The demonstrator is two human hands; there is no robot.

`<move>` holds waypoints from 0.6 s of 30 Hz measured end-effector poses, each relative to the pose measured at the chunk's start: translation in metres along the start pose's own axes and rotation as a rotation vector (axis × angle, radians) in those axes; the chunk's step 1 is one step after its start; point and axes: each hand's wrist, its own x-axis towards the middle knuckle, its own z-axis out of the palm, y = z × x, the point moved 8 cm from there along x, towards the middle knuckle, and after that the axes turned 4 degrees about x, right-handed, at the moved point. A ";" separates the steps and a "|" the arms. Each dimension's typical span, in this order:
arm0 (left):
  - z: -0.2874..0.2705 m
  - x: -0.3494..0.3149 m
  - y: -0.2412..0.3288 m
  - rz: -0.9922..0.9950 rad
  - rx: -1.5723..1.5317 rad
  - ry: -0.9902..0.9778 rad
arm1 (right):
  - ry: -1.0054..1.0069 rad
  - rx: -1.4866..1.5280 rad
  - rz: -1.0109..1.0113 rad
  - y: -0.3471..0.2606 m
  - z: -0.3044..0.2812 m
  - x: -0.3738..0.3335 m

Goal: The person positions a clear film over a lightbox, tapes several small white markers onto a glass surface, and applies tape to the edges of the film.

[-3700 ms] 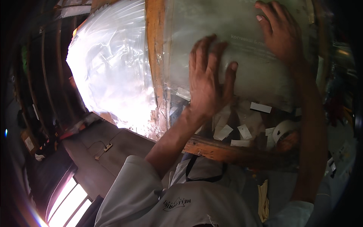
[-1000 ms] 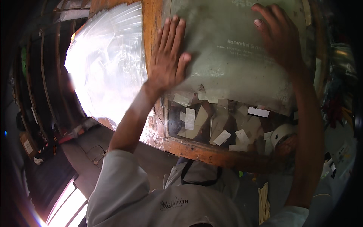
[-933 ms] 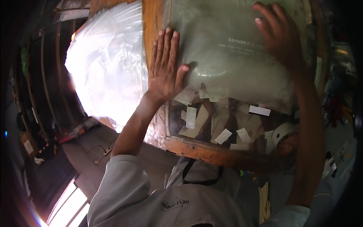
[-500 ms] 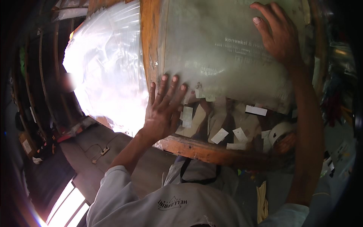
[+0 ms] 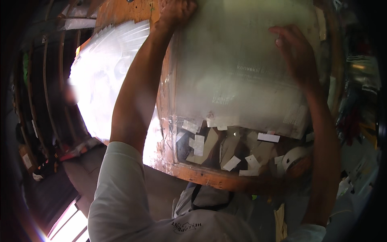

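A frosted translucent plastic bag [image 5: 242, 86] with pale print lies flat on a glass-topped, wood-framed table. My left hand [image 5: 177, 13] is at the bag's far left edge, partly cut off by the top of the picture. Its fingers look curled, and what they may hold is hidden. Above the right part of the bag is my right hand [image 5: 297, 52], slightly blurred, with thumb and bent forefinger a little apart and nothing visible between them.
Clear plastic bags [image 5: 109, 80] lie fanned and shining in bright light at left. Several white paper pieces [image 5: 231, 163] show at the near glass, inside the wooden rim [image 5: 209, 179]. A rounded white object [image 5: 296, 157] is at the near right.
My left hand has moved from the bag's near left corner to its far left edge. My right hand stays over the right side, slightly lower in view. The view has shifted slightly.
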 end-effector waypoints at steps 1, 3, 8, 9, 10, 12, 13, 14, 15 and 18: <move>0.008 0.005 -0.009 -0.004 0.007 0.015 | -0.006 0.044 0.010 0.003 0.003 0.000; 0.019 0.019 -0.021 -0.033 0.035 0.013 | -0.016 0.109 0.035 0.006 0.005 0.000; 0.028 0.037 -0.027 -0.117 0.043 -0.076 | -0.009 0.224 0.070 0.005 0.000 0.001; 0.027 0.033 -0.024 -0.149 0.066 -0.070 | -0.015 0.237 0.097 0.008 -0.001 0.000; 0.026 0.032 -0.021 -0.182 0.090 -0.066 | 0.008 0.237 0.086 0.009 -0.003 0.001; 0.013 0.029 -0.008 -0.245 0.144 -0.024 | 0.053 0.237 0.067 0.011 -0.009 0.001; -0.021 0.016 0.003 -0.212 0.130 0.032 | 0.047 0.294 0.072 0.007 -0.006 0.005; -0.023 0.006 0.037 -0.162 0.032 0.078 | 0.047 0.280 0.125 0.016 -0.014 0.000; -0.030 -0.002 0.058 -0.141 -0.061 0.043 | 0.040 0.315 0.145 0.017 -0.013 0.001; -0.032 -0.032 0.120 0.086 -0.171 0.050 | 0.002 0.387 0.184 0.017 -0.016 0.006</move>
